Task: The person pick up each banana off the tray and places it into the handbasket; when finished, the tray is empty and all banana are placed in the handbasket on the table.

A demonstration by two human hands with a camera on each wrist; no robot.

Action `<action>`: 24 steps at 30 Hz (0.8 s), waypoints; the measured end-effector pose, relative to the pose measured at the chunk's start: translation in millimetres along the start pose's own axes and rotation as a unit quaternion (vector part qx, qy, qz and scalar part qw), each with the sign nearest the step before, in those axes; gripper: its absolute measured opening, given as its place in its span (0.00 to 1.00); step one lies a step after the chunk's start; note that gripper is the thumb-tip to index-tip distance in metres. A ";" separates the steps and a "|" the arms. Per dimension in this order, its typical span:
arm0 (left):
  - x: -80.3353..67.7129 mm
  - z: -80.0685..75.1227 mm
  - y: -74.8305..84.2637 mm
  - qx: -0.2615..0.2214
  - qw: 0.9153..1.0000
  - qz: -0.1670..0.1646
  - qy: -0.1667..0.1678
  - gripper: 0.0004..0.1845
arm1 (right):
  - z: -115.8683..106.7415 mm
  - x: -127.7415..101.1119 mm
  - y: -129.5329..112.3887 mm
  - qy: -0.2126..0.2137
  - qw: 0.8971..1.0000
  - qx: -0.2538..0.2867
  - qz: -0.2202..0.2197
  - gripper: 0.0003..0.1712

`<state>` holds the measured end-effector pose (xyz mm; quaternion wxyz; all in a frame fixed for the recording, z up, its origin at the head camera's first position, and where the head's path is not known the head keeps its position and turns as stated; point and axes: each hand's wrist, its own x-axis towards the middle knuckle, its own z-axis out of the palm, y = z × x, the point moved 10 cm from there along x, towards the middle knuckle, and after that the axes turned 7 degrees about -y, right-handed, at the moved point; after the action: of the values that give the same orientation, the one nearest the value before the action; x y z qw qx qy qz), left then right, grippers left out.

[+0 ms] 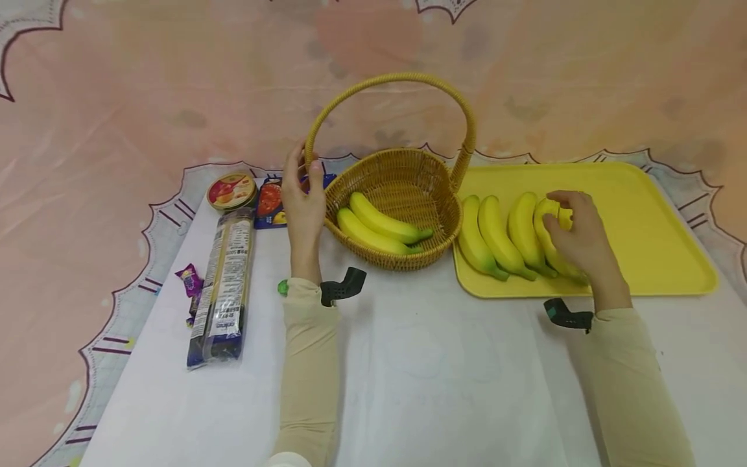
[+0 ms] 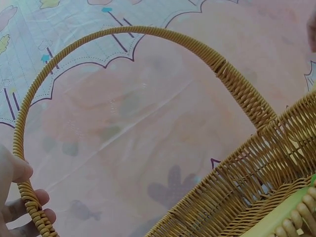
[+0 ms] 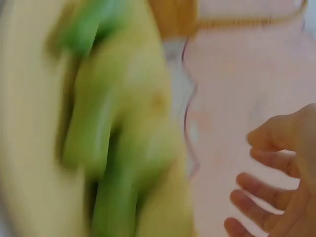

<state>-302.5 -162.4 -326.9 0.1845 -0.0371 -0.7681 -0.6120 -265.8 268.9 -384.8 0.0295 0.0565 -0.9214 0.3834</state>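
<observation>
My left hand point(image 1: 305, 201) grips the left side of the tall handle point(image 1: 392, 78) of a wicker basket point(image 1: 397, 261). In the left wrist view, the thumb and fingers wrap that handle point(image 2: 139, 29). Two yellow bananas point(image 1: 382, 224) with green tips lie inside the basket. Several more bananas point(image 1: 493, 233) sit side by side on a yellow tray point(image 1: 653, 227). Over the rightmost of them hovers my right hand point(image 1: 574, 230), its fingers loosely bent. Nothing is between those fingers in the right wrist view, where the bananas point(image 3: 113, 133) are blurred.
Left of the basket lie a round tin point(image 1: 231, 191), a blue packet point(image 1: 270, 204) with a red picture, a long clear package point(image 1: 224, 285) and purple-wrapped candies point(image 1: 190, 280). The basket's right side stands against the tray's left edge. A patterned cloth point(image 1: 233, 97) rises behind the white table point(image 1: 432, 383).
</observation>
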 end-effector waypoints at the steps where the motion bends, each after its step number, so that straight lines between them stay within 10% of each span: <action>1: -0.5 -0.9 0.5 0.000 1.000 -0.001 0.002 0.22 | -4.2 -2.8 10.3 -0.004 1.000 -0.009 0.013 0.27; 16: 0.9 -2.5 -5.9 0.010 1.000 0.017 0.009 0.21 | -5.8 -33.8 90.9 -0.111 0.982 -0.035 0.146 0.44; 24: 0.4 0.0 -3.4 0.011 1.000 0.025 0.010 0.21 | -21.4 -48.7 49.3 -0.060 0.996 -0.035 0.059 0.30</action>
<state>-303.8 -163.3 -329.9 0.2077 -0.0481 -0.7717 -0.5992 -223.5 322.5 -409.2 -0.0466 0.0243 -0.9359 0.3483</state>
